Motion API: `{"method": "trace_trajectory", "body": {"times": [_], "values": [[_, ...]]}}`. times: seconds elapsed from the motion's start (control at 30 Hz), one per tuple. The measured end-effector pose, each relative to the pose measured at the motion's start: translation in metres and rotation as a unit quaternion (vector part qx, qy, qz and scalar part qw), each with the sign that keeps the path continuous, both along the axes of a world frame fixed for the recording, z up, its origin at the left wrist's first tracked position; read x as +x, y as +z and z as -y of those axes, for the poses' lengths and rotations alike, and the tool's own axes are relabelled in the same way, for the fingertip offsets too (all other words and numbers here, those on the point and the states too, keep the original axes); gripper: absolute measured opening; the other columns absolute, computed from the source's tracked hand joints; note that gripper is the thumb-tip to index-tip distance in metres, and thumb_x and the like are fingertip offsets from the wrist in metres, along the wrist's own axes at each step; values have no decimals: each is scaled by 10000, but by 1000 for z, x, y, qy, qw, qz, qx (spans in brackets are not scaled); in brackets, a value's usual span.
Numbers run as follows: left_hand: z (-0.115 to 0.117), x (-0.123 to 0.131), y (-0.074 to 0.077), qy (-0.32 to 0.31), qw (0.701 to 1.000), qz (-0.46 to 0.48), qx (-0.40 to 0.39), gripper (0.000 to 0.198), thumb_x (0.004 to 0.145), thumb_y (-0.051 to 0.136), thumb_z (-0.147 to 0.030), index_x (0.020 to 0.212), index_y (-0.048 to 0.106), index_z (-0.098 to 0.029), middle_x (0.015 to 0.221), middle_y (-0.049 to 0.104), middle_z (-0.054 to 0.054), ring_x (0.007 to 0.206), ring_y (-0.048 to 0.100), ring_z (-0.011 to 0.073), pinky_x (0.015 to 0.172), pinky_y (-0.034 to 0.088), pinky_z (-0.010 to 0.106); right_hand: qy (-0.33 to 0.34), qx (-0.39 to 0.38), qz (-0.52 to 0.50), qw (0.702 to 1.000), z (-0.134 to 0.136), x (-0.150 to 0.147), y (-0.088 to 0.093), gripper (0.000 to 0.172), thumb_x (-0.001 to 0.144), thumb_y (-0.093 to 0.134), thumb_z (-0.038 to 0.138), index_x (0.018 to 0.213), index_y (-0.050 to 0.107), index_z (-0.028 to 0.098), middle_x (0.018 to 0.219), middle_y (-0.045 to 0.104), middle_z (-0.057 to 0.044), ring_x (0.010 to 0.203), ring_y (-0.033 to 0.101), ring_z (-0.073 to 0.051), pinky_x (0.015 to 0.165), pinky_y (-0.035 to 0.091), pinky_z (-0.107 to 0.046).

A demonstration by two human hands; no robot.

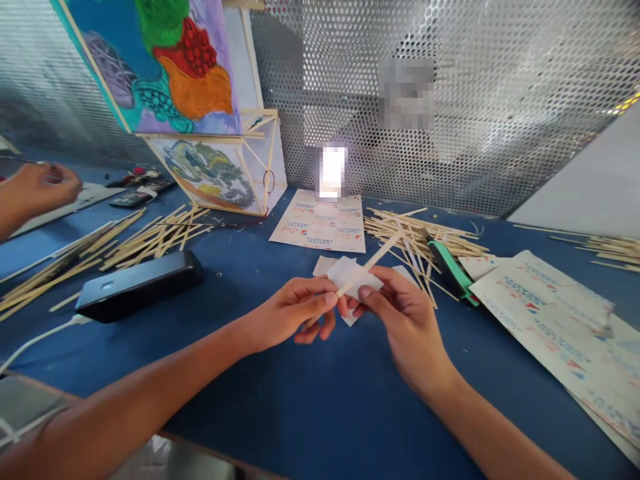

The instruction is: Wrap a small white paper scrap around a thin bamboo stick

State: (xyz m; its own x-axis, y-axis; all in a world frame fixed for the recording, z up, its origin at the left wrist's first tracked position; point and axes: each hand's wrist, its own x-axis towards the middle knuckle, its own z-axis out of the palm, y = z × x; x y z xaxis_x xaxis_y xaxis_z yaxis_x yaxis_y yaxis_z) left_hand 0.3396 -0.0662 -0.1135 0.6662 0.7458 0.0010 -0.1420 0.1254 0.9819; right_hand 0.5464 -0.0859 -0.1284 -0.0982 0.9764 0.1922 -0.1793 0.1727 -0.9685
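Note:
My left hand (300, 310) and my right hand (400, 313) meet over the middle of the blue table (310, 400). Both pinch a thin wooden stick (383, 252) with a small piece of white paper (353, 275) wrapped around its lower end. The stick slants up and to the right from my fingers. Left thumb and fingers press the paper from the left; the right thumb presses it from the right. More small white paper pieces (325, 265) lie on the table just behind my hands.
Heaps of wooden sticks lie at left (125, 243) and behind right (425, 233). A black box (140, 283) with a white cable sits at left. A green-handled cutter (453, 270), printed sheets (555, 327), a painted kite frame (200, 133) and another person's hand (37, 190) are around.

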Motion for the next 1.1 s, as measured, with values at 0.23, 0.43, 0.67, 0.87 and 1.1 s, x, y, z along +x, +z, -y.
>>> {"method": "trace_trajectory", "body": {"times": [0.23,0.43,0.67,0.87,1.1], "values": [[0,-6,-5,-21,995,3,-100,389,989,595,-416,748,637,-113,562,436,-32,465,342,43,458,225,186,31,-37,-63,997,13,-20,-6,136,1001,707,317,1134,720,294,821,708,13,751,665,-137,711,569,-247],[5,-2,-4,-39,985,-1,-169,333,952,625,-378,737,569,-130,643,419,-31,532,297,53,469,214,180,83,-69,-150,983,19,-19,1,134,987,705,259,1103,742,315,806,680,9,769,611,-132,646,497,-209],[4,3,-4,-84,971,-17,-224,446,1007,416,-527,759,527,-173,606,285,-63,503,171,74,384,167,150,122,-144,-195,963,17,-15,2,68,953,727,220,1015,733,247,819,630,2,738,538,-116,651,453,-204],[12,8,-2,-59,981,-35,-181,560,911,656,-653,693,432,-188,601,219,-99,506,124,39,399,122,135,117,-138,-129,975,22,-7,5,52,975,720,292,998,736,248,851,660,-13,771,545,-133,684,451,-219],[19,14,-7,45,992,-67,-98,491,901,716,-611,782,593,-151,556,231,-115,474,131,27,400,122,169,96,-66,-77,990,28,-7,2,193,1032,623,379,1123,752,267,1135,693,-36,868,589,-160,770,511,-268]]}}
